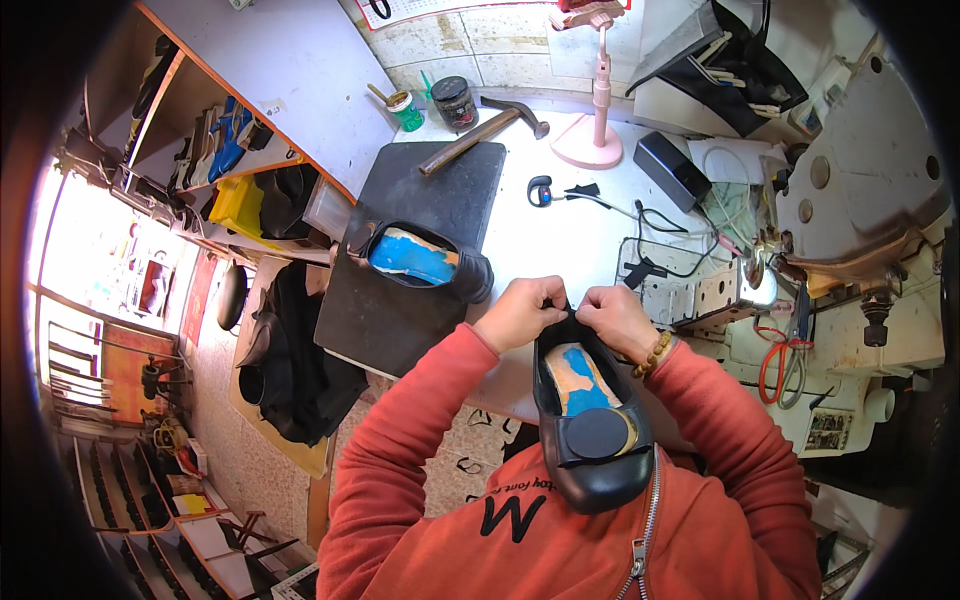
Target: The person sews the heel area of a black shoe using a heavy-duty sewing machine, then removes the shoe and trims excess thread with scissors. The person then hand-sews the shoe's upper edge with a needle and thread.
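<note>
A black leather shoe [592, 474] with a round dark ornament on its vamp rests against my body, toe toward me. Its insole area [576, 380] is bare, patched tan and blue. At the heel's top edge my left hand [524, 313] is closed in a pinch from the left. My right hand [616, 318], a beaded bracelet at its wrist, pinches the same edge close beside it. Whatever finer detail lies between the fingertips is too small to make out. The matching shoe [474, 277], also blue inside, sits on a dark board [365, 315] to the left.
Behind the board lie a hammer [478, 138], a dark jar [455, 103] and a green-and-white pot [405, 112]. A pink stand [588, 145], a black box [671, 170] and cables are farther right. A sewing machine [850, 170] and red-handled scissors [771, 365] occupy the right side.
</note>
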The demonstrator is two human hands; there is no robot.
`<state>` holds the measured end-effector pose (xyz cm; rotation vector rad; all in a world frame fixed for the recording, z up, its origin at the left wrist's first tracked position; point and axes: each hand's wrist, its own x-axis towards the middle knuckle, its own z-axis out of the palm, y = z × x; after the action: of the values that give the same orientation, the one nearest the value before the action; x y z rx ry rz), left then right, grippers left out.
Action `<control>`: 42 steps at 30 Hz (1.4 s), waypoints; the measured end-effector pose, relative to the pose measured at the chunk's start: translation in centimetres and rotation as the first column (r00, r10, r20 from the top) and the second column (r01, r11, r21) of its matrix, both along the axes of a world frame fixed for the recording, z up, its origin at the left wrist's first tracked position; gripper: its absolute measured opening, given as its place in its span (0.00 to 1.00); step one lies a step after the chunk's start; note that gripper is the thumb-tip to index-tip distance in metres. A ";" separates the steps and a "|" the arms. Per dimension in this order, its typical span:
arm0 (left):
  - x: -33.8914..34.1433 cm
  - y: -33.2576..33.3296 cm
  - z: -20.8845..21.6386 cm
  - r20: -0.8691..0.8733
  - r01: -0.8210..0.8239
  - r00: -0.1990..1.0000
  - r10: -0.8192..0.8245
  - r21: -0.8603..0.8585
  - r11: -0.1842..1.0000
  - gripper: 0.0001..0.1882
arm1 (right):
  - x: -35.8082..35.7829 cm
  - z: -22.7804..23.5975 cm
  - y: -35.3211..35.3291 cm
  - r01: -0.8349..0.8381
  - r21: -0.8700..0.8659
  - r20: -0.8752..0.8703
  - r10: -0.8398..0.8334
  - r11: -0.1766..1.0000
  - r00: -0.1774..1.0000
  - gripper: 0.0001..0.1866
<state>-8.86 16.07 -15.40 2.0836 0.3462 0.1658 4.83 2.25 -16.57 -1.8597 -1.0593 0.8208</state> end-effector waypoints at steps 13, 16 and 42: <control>0.4 0.6 -1.0 0.033 0.023 0.999 -0.018 -0.145 0.989 0.11 | -0.3 0.1 -0.4 0.036 0.004 -0.137 -0.035 0.999 0.990 0.10; 0.4 0.8 -1.4 0.062 -0.011 0.998 0.029 -0.265 0.964 0.15 | -0.4 0.8 -0.6 -0.008 -0.104 -0.305 -0.024 0.995 0.952 0.10; -1.2 1.8 1.2 -0.206 0.143 0.966 -0.157 -0.082 0.986 0.08 | 0.6 1.4 -0.5 -0.225 -0.032 0.036 0.226 0.974 0.973 0.10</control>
<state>-10.05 17.84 -14.15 2.0560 0.3153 -0.1584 5.40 1.78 -15.19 -1.8062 -1.3078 0.9368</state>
